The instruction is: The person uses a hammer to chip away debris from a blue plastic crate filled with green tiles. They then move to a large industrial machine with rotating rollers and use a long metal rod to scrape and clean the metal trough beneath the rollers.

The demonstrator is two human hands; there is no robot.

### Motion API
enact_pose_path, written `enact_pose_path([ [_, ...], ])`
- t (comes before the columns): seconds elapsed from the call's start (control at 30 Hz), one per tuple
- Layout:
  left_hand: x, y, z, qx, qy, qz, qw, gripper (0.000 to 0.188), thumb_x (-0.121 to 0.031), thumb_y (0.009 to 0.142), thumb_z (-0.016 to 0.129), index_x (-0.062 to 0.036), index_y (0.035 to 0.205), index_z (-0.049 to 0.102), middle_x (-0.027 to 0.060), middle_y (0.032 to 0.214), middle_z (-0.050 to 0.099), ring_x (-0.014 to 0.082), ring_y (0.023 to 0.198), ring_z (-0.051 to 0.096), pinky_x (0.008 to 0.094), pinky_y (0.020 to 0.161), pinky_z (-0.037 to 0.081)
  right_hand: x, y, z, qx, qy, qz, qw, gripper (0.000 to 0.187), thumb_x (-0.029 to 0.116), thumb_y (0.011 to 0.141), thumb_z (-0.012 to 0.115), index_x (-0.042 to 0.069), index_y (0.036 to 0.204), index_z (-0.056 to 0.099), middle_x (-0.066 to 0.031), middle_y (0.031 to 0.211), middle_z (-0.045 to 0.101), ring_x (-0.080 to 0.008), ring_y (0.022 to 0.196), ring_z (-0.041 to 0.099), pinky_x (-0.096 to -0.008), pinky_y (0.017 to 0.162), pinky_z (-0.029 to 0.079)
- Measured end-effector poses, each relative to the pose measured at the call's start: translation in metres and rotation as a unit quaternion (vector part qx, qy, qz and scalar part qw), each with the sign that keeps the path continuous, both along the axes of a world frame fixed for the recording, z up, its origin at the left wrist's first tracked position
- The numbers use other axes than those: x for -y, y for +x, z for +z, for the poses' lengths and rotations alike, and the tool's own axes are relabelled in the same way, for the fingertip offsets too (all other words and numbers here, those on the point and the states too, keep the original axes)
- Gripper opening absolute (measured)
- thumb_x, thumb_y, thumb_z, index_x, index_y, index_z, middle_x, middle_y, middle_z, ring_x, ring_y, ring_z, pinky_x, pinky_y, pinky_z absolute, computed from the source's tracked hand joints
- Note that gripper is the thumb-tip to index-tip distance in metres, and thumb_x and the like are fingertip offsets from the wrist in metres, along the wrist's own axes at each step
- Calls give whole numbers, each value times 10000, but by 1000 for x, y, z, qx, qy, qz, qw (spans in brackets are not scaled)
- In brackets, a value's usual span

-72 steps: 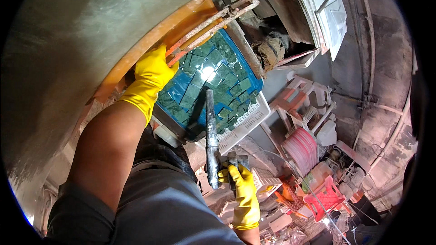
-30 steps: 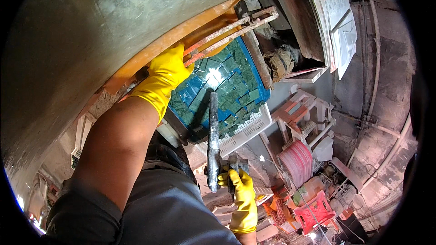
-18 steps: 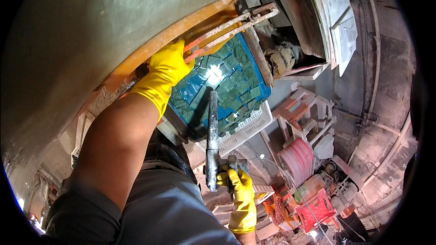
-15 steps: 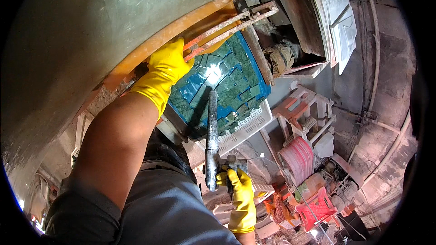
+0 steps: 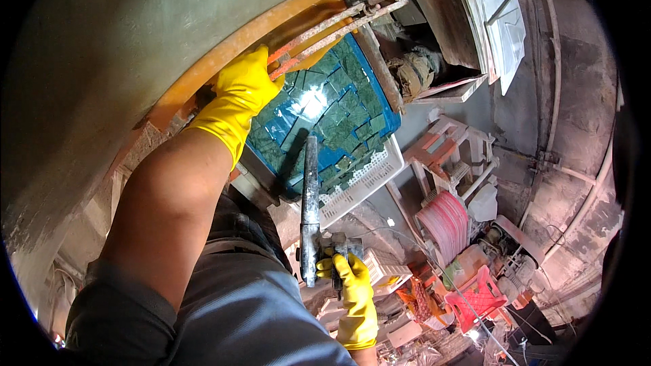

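My left hand (image 5: 247, 85), in a yellow rubber glove, is closed round the near end of a rusty, orange-painted metal bar frame (image 5: 325, 34). In my right hand (image 5: 351, 285), also gloved in yellow, is a pistol-grip tool with a long dark barrel (image 5: 310, 196), its tip directed at a blue surface strewn with dark green flat pieces (image 5: 352, 115). A bright white spot shines on those pieces just beyond the tip. White perforated plastic, like a crate rim (image 5: 366, 179), shows along their near right edge.
A large curved, dull metal wall (image 5: 102, 41) with an orange rim (image 5: 203, 68) fills the upper left. Pale boards (image 5: 498, 7) stand at upper right. On the right are a wooden rack (image 5: 447, 149), a pink-and-white reel (image 5: 444, 220), a red crate (image 5: 477, 298) and wall pipes (image 5: 553, 61).
The whole view has shifted slightly, so the bar and green pieces sit a little further up and left. Both hands keep their holds; the barrel still points at the pieces.
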State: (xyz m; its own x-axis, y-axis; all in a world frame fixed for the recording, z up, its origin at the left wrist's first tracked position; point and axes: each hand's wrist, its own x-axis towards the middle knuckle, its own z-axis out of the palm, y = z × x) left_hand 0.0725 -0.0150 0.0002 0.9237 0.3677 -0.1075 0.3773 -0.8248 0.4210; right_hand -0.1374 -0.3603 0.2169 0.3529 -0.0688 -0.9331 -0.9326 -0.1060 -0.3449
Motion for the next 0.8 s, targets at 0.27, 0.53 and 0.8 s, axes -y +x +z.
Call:
enact_pose_path([
  [0.27,0,0,-3,-5,-7,7,1000,431,-471,793,757,-103,1003,676,187,956,729,432,879,689,497,753,548,-2,-17,3,-16,-11,1,1000,429,307,1013,654,-65,1225,629,-174,977,736,-262,857,718,-395,825,597],
  [0.53,1,1,-4,8,-10,10,1000,458,-432,762,782,-85,1033,660,198,982,726,434,903,689,501,772,548,-15,-23,6,-18,-10,-30,999,420,351,975,711,-54,1078,670,-148,955,748,-219,827,710,-352,824,571],
  [0.8,0,3,1,-33,-38,10,999,448,-413,751,783,-78,1018,653,205,994,725,439,918,686,509,775,545,-22,-38,8,-18,-19,-27,999,429,362,982,698,-54,1083,680,-140,960,750,-212,834,705,-345,830,561],
])
